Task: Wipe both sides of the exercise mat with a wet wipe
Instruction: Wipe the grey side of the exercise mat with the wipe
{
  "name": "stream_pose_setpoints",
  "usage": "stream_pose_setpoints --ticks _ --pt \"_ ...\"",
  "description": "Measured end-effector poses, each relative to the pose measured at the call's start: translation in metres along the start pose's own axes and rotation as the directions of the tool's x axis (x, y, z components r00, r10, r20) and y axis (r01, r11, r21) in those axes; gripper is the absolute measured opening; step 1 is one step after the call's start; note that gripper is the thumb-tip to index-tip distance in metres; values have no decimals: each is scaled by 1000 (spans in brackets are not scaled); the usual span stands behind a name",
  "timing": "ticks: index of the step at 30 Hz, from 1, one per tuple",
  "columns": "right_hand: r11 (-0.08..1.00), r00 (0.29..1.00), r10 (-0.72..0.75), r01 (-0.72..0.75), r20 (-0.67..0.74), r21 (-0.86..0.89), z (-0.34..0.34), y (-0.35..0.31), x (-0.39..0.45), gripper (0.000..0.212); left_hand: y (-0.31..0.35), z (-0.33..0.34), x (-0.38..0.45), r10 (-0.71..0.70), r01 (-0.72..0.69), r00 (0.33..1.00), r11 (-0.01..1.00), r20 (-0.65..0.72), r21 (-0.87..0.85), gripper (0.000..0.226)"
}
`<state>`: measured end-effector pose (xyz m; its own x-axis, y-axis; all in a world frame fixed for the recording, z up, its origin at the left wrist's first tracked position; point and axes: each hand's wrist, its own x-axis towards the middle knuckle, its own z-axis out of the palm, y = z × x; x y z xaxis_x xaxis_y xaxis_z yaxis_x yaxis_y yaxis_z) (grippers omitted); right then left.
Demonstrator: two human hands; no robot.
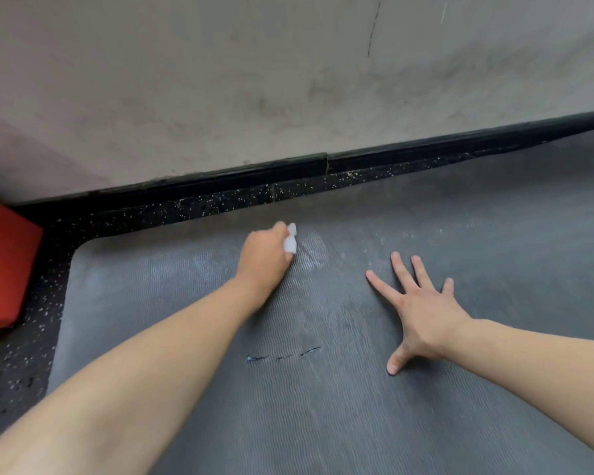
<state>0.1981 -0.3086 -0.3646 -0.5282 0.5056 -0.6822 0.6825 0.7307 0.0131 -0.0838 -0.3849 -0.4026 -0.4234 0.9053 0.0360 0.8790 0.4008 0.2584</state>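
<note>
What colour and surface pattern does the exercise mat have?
Dark grey with a fine wavy ribbed texture, seen in the head view on the exercise mat.

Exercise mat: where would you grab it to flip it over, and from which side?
Grip the rounded far-left corner of the exercise mat, coming from the left over the speckled floor. That edge lies free and unweighted; the right hand presses flat mid-mat and the left hand holds the wet wipe there.

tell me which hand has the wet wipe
The left hand: its fingers curl round the white wet wipe, while the right hand lies spread flat on the mat.
</note>
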Motion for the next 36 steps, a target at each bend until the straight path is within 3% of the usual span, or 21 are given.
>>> stream_pose_setpoints --ticks 2,3,5,6,8,10,12,14,15,17,19,20,21,23,25,27,28,30,32,34,36 --pt "1000 1000 4 -4 3 8 -1 0 0 169 22 11 -36 260 -256 957 966 127 -46 13" --pt "1000 1000 6 -6 4 10 -1 -1 0 169 29 14 -51 439 -438 873 897 212 -53 16" --pt "1000 1000 10 -10 12 16 -2 -2 -1 169 18 8 -53 560 -574 781 818 276 -37 22" --pt "1000 1000 11 -12 15 22 -3 -2 -2 170 8 6 -42 510 -532 822 846 255 22 20" --pt "999 1000 7 -8 25 38 -4 -2 -4 170 -7 -1 -26 196 -204 977 974 86 96 10" --pt "999 1000 5 -6 25 49 -4 -2 -4 170 -1 2 -37 -33 33 999 999 -12 -2 11" --pt "999 1000 1 -2 25 50 -3 -1 -3 170 27 12 -65 168 -161 982 983 84 -86 8" --pt "999 1000 -3 2 22 50 -3 0 -3 170 46 17 -94 532 -517 817 847 223 -124 13" --pt "999 1000 -5 4 23 52 -3 0 -3 170 43 16 -95 601 -593 759 797 249 -115 17" --pt "999 1000 -5 4 19 49 -2 0 -2 170 26 15 -80 498 -504 845 863 197 -20 18" --pt "999 1000 -4 4 18 39 -2 0 -2 170 11 11 -66 135 -136 989 991 61 15 13" --pt "999 1000 -3 2 16 34 -1 1 -1 170 11 11 -68 -19 20 999 1000 29 -15 9" --pt "999 1000 -2 1 14 32 -1 1 -1 170 18 15 -75 -53 54 999 997 13 -51 8" --pt "1000 1000 -6 6 12 28 0 1 -1 170 44 21 -102 128 -120 990 987 65 -107 12" --pt "1000 1000 -10 10 7 29 -1 1 -2 169 62 22 -130 433 -416 889 900 151 -130 18" --pt "999 1000 -16 16 4 33 -2 1 -4 167 56 16 -130 525 -531 830 847 188 -23 18" --pt "999 1000 -24 24 -7 34 0 1 -6 164 49 13 -124 450 -461 877 886 167 37 19" --pt "996 995 -83 85 -48 31 8 1 -15 155 37 7 -115 108 -109 994 992 28 61 18" --pt "981 977 -195 194 -89 -19 20 -1 -32 152 43 11 -126 -48 48 998 999 -45 14 11" --pt "962 958 -269 261 -99 -82 40 -5 -53 157 68 22 -158 165 -164 985 986 55 -21 11" --pt "956 957 -284 277 -63 -101 61 -8 -71 162 84 25 -193 489 -498 845 867 216 -17 8"
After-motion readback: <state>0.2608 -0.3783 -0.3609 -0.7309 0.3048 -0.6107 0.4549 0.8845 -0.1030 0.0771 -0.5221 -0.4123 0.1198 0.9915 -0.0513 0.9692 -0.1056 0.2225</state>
